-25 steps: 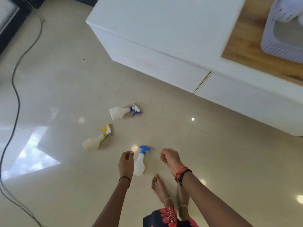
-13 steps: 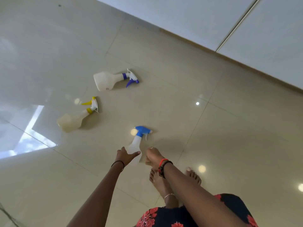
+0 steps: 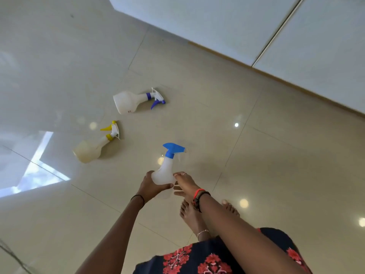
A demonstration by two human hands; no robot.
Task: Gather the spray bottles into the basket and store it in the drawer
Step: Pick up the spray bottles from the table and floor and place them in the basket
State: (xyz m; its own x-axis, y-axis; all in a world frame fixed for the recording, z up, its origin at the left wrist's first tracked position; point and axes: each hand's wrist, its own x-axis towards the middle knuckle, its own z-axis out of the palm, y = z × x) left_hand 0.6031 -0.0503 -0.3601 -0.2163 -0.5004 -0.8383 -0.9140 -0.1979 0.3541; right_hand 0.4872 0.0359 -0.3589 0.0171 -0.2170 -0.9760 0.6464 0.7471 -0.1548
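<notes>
The translucent white plastic spray bottle with the blue trigger head (image 3: 164, 173) looks nearly empty, so it should be light, with thin walls that give a little under a squeeze and a smooth skin that could slip. The rounded lower body or the narrow neck under the head is the safest place to hold it, not the trigger. It sits in the lower middle of the frame, head pointing up the frame, low over the glossy beige tiled floor (image 3: 256, 155); whether it has cleared the tiles I cannot tell. The left hand (image 3: 151, 186) is clamped on its base, fingers and thumb curled round the bulb. The right hand (image 3: 184, 182) meets the bottle's right side with its fingertips (image 3: 177, 175) — whether it closes round the bottle cannot be told. Two more wait on the floor up and to the left: a white plastic bottle with a purple trigger (image 3: 130, 100) and a yellow-trigger bottle of yellowish liquid (image 3: 90, 150), likely heavier. The basket is out of view.
</notes>
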